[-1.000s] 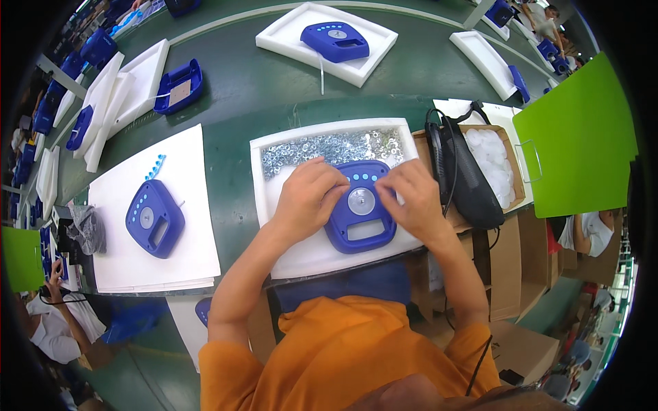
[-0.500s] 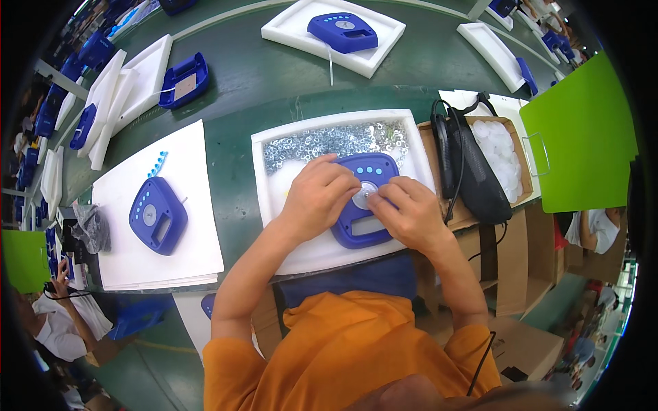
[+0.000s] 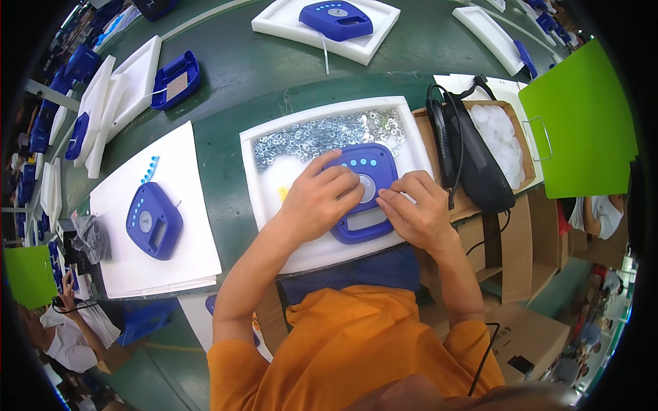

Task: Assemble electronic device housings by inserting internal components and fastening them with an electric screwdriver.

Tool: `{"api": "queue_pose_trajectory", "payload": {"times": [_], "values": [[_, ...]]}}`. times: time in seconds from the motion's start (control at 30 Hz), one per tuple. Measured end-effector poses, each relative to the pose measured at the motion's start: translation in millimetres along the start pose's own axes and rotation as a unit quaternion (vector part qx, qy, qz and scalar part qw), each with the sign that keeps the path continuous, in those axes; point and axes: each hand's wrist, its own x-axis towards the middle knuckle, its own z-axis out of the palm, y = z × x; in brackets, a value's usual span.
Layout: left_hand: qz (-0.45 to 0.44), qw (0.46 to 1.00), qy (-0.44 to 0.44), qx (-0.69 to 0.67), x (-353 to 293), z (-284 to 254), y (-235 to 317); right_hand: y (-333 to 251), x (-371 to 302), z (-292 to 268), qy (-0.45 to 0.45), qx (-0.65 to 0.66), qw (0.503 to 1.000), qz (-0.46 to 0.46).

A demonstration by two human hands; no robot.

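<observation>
A blue plastic housing [image 3: 373, 235] with a row of light-blue dots, a round clear disc [image 3: 367, 188] and a handle slot lies on a white foam tray [image 3: 255, 198]. My left hand [image 3: 322, 198] is closed on the housing's left side, its curled fingertips at the disc's edge and its thumb hidden. Just right of the disc, my right hand [image 3: 417, 209] is pinched closed over the housing's right edge. Something small and whitish shows between its fingers, too covered to name. Behind the housing, the tray holds many small metal nuts or rings [image 3: 312, 137].
At left, a similar blue housing [image 3: 155, 220] and a strip of blue buttons [image 3: 150, 169] lie on white sheets [image 3: 199, 226]. Right of the tray are a black mesh pouch [image 3: 478, 161] and a box of white discs [image 3: 495, 140]. Another housing [image 3: 336, 20] sits on foam ahead.
My right hand has drawn back from the disc's centre to the right, its fingers still pinched. My left hand stays at the disc's left edge. The whole view has shifted slightly.
</observation>
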Motion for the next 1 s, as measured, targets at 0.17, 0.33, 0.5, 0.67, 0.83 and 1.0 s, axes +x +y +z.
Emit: {"api": "queue_pose_trajectory", "payload": {"times": [0.17,0.33,0.5,0.67,0.83,1.0], "values": [[-0.013,0.999,-0.007,-0.050,1,-13,0,1,-2,-3,-0.008,0.014,1.000,0.010],[-0.024,0.997,-0.039,-0.055,-4,-17,-5,0,4,-5,-0.024,0.041,0.999,0.009],[-0.044,0.998,-0.034,0.021,-3,-15,-7,-10,-5,-8,-0.146,0.090,0.985,0.004],[-0.039,0.998,-0.024,-0.041,-5,-16,-12,-6,-10,-4,-0.094,0.069,0.993,0.001],[-0.046,0.997,-0.054,-0.026,-4,-18,-9,-6,-14,-1,-0.110,0.040,0.993,-0.008],[-0.052,0.997,-0.059,0.011,-5,-11,-8,-17,-17,-1,-0.103,0.096,0.990,0.027]]}}
